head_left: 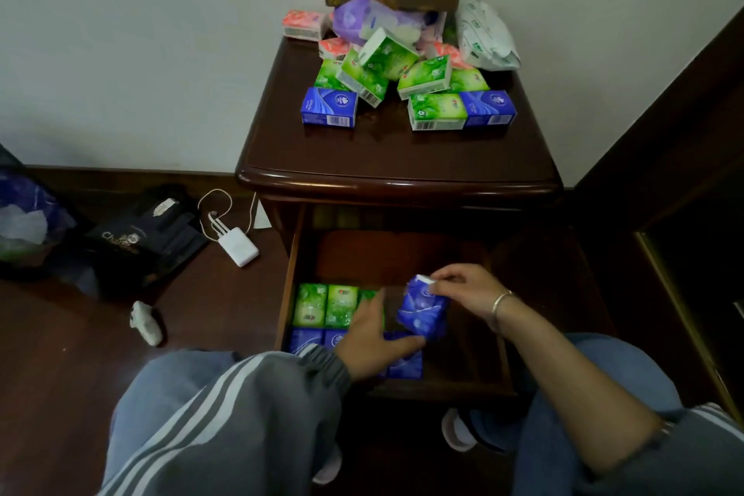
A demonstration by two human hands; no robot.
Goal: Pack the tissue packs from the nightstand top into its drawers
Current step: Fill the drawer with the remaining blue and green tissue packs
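Tissue packs: partly stowed. A green row (326,304) and a blue row (310,338) are seen along the front-left of the open drawer (463,354); its right side is bare. A heap of green, blue and pink packs (402,81) is left toward the rear edge of the nightstand top (394,157), so well under half appears done. One blue pack (422,312) is pinched at its upper end by the right hand (467,290), over the drawer. The left hand (374,338) is spread, unclenched, apparently steadying the blue pack's lower edge.
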